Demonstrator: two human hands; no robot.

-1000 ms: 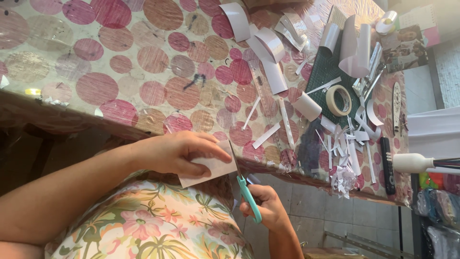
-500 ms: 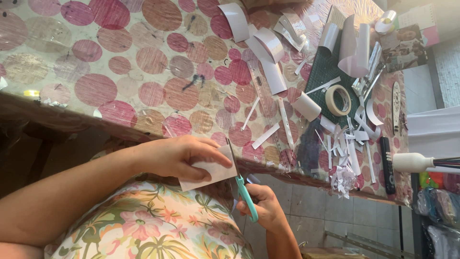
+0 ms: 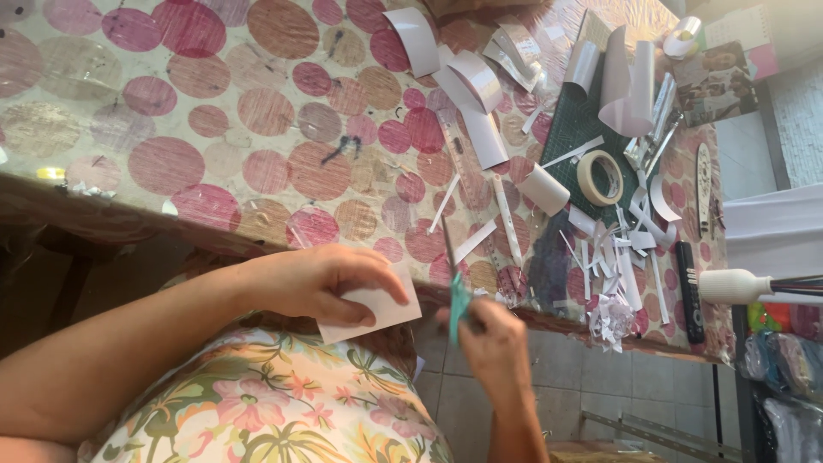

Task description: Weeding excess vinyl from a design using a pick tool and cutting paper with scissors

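Head view: my left hand [image 3: 313, 283] pinches a small white card [image 3: 381, 307] flat, its free edge toward the blades. My right hand [image 3: 493, 343] is closed around teal-handled scissors [image 3: 456, 291], tips pointing toward the table [image 3: 171, 111]. Both hover off the table's near edge, above my lap; paper strips [image 3: 613, 257] crowd the far end.

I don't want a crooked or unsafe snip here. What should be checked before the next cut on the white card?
1. Left hand grips the white card: ok, thumb and fingers pinch it.
2. Right hand holds the teal-handled scissors: ok.
3. Blades meet the card's edge: cannot tell; they point up toward the table, beside the card.
4. Left fingertips out of the blades' line: cannot tell, they lie close.
5. Card flat, not bent: ok.
6. Blades free of the paper strips: ok, those lie further right.
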